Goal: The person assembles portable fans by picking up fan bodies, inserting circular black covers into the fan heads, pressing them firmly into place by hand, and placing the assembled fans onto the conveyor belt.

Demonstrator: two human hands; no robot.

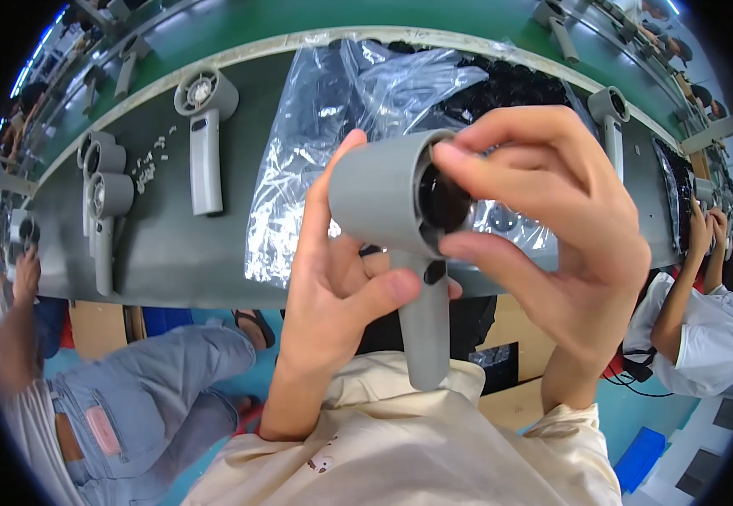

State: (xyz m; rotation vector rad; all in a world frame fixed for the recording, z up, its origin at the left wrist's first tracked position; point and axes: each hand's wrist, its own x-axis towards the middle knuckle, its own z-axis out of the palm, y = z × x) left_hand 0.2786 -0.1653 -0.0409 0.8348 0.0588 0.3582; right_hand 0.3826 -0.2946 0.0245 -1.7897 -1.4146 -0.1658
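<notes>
A grey handheld fan (371, 190) is held up in front of my chest, its handle pointing down and its round head turned to the right. My left hand (324, 278) wraps around it from the left, fingers behind the head and thumb near the neck. At the open right end of the head sits a glossy black round cap (442, 198). My right hand (552, 202) pinches this cap, thumb below and fingertips above, at the rim. Whether the cap is fully seated in the head cannot be made out.
Behind my hands, a clear plastic bag (291, 194) of black parts lies on the dark bench (172, 261). Another grey fan (205, 152) and several more stand to the left, near small white pieces (147, 173). Co-workers sit on both sides; a green conveyor (240, 25) runs beyond.
</notes>
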